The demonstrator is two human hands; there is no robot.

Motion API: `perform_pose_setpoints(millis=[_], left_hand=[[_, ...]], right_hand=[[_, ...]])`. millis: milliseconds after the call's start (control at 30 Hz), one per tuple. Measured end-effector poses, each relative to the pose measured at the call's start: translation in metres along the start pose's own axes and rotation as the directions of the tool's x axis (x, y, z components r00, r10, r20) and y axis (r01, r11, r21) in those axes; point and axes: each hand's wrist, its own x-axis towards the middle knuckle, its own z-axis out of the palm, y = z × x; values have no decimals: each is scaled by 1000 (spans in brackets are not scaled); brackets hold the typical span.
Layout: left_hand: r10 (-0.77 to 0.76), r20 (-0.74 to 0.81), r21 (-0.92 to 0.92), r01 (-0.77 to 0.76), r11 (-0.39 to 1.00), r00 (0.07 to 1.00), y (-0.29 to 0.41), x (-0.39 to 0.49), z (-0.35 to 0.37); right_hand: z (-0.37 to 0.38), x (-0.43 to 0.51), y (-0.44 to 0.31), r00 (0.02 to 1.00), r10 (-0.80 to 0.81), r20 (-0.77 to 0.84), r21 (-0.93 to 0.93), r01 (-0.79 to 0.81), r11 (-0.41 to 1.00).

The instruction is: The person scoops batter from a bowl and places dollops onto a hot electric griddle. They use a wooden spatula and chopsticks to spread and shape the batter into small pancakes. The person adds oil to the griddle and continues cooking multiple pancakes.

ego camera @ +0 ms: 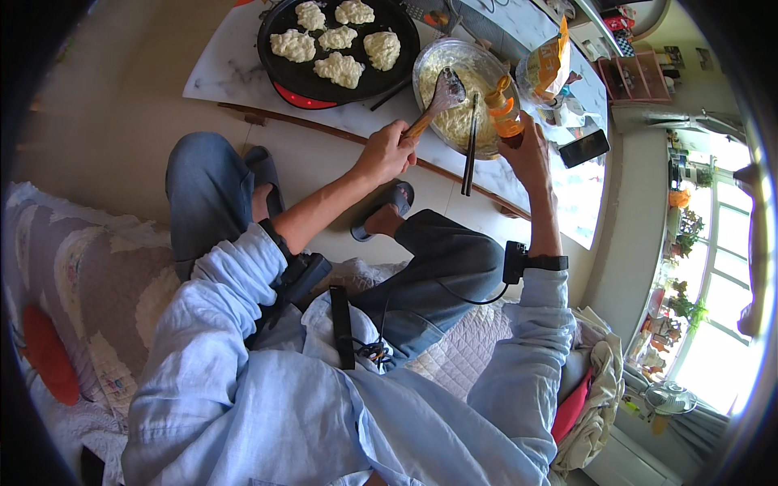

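Note:
My left hand (389,152) is closed around the wooden handle of a batter-smeared spatula (447,91), its head over a metal bowl (424,45) of thick pale batter (453,127). In my right hand (530,152) is a small bottle (504,115) with an orange cap and label, held at the bowl's right side. Dark chopsticks (471,146) lean across the bowl's near rim, between my hands. To the left, several pale dollops of batter (338,70) lie apart from each other on a round black griddle pan (398,79).
Under the pan a red-lit cooker (304,99) shows on the marble-patterned table (209,73). Right of the bowl stand an orange and white bag (547,64) and a white bottle (570,113), with a black phone (584,148) nearer. The table's wooden edge (328,127) runs before my knees.

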Motion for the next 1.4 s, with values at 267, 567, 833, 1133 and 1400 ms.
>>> perform_pose_setpoints(millis=[267,567,833,1133,1400], left_hand=[[31,11,-36,-30,999,999,3,2,2],[-78,36,-119,82,990,996,8,1,-1],[-96,83,-195,110,975,992,2,3,0],[-103,105,-200,123,972,989,3,3,-2],[-97,110,-196,118,974,989,3,3,-3]], right_hand=[[10,9,5,998,-53,16,-72,54,996],[7,16,5,998,-48,26,-95,51,994],[1,24,1,997,-76,14,-82,77,994],[1,38,-1,994,-108,0,-105,107,989],[7,49,6,991,-129,-20,-90,127,988]])
